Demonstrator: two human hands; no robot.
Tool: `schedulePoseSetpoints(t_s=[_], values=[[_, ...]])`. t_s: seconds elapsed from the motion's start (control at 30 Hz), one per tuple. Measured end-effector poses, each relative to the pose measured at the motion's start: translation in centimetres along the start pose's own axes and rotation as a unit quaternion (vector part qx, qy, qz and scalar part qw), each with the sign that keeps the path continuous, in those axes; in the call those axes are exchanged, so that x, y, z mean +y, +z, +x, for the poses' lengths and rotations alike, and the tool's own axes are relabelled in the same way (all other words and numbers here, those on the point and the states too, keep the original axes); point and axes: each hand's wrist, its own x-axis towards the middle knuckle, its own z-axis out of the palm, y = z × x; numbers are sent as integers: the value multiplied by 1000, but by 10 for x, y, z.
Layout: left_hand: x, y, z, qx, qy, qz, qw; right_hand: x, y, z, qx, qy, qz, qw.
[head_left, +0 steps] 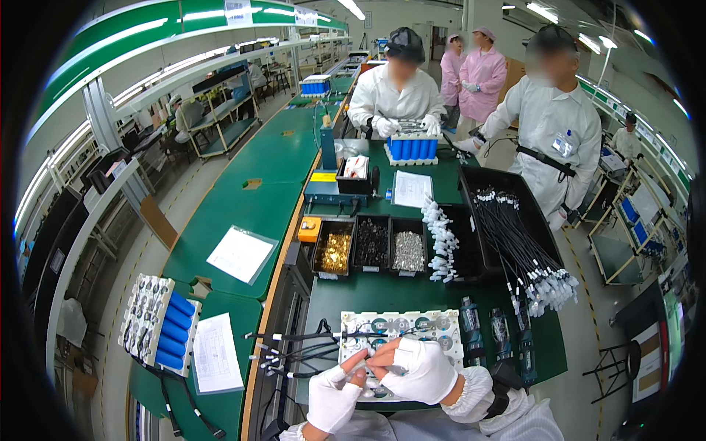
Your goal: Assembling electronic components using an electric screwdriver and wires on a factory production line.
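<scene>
Both of my hands wear white gloves with bare fingertips and meet over a white battery holder plate with round metal cell contacts. My left hand has its thumb and fingers pinched together. Just to the right, my right hand is closed too, its fingertips almost touching the left ones. Whatever sits between the fingertips is too small and covered to make out. Black cables with white ends run out from the plate's left side. The fingers hide the plate's middle.
Beyond the plate stand bins of brass parts, black parts and silver parts. Right of these, a black tray holds cable bundles. Power screwdrivers lie right of the plate. A blue-celled battery pack sits left. A co-worker works opposite.
</scene>
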Motion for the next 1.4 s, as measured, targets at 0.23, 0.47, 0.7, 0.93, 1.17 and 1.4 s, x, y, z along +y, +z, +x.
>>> schedulePoseSetpoints(t_s=[0.23, 0.47, 0.7, 0.93, 1.17, 1.4], values=[[9, -10, -1, 18, -22, -26, 999, -2, 4, 4, -77, -150, -151, 974], [12, -15, -14, 80, -27, -34, 996, -14, 26, 7, -33, -42, -60, 997], [12, -12, -15, 78, -41, -33, 996, -8, 35, -7, 44, -31, -47, 997], [12, -14, -16, 77, -51, -49, 994, -6, 29, -10, -23, -114, -129, 985], [5, -41, -3, 150, -15, 37, 988, -12, 38, -1, -99, -3, -138, 985], [-9, -47, 1, 95, 111, 256, 955, -8, 57, 6, -167, -8, -278, 946]])
